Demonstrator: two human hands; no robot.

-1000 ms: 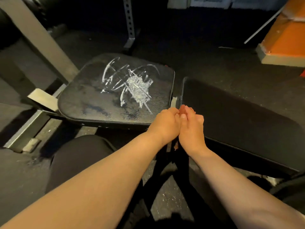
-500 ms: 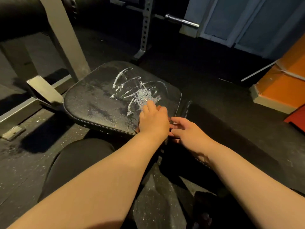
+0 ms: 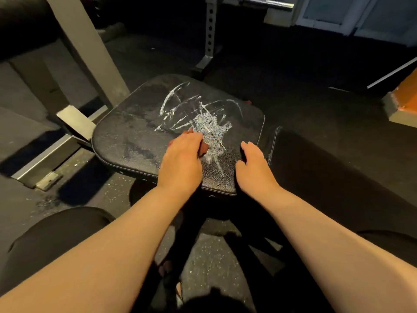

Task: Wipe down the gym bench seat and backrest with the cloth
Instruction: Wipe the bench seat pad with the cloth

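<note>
1. In the head view, the black seat (image 3: 140, 136) sits in the middle of the frame. Its top looks bumpy and a bit dusty
2. White scratchy marks (image 3: 207, 129) run over the seat, thickest near its middle, with thin curved lines going up and to the left
3. The backrest (image 3: 327, 177) is black and very dark. It lies at the right of the frame, just beside the seat, with a thin gap between them
4. The cloth (image 3: 204, 150) is reddish. It lies on the seat at the lower edge of the white marks. Only small bits peek out from under the hand
5. The left hand (image 3: 182, 159) presses down on the cloth. Its fingers lie close together over it
6. The right hand (image 3: 252, 163) rests on the right edge of the seat, apart from the cloth. Its fingers are close together and almost straight, and the thumb sticks out to the left
7. A grey metal post (image 3: 90, 53) stands in the upper left
8. A shiny bar (image 3: 266, 2) is at the top edge
9. An orange box (image 3: 406, 96) is at the far right
</note>
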